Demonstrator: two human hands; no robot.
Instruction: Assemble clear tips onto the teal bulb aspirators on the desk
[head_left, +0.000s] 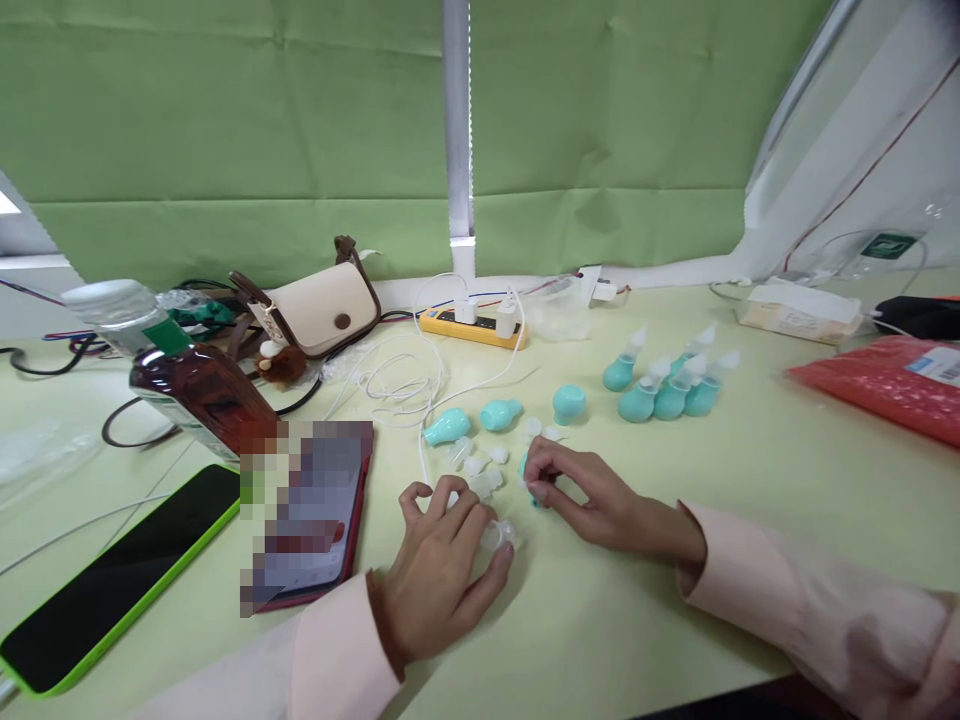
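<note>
My left hand (444, 568) rests low over the table, its fingers curled. A clear plastic cup-like piece (496, 535) sits between its thumb and index finger. My right hand (589, 495) pinches at a turquoise bulb (523, 468), mostly hidden behind the fingertips. Beyond the hands lie two glossy turquoise bulbs (448, 426) on their sides, and one turquoise bulb (569, 403) stands upright. Small translucent white tips (475, 465) and clear parts (486, 484) are scattered by my left fingertips. To the right stand several turquoise bulbs with pointed clear nozzles (670, 388), grouped together.
At left are a phone with a lit screen (315, 520), a green-cased phone (124, 575) and a tilted bottle of dark liquid (202, 385). Behind sit a cream handbag (324, 308), a yellow power strip (435, 322) and loose white cables (397, 385). A red plastic package (885, 385) lies far right.
</note>
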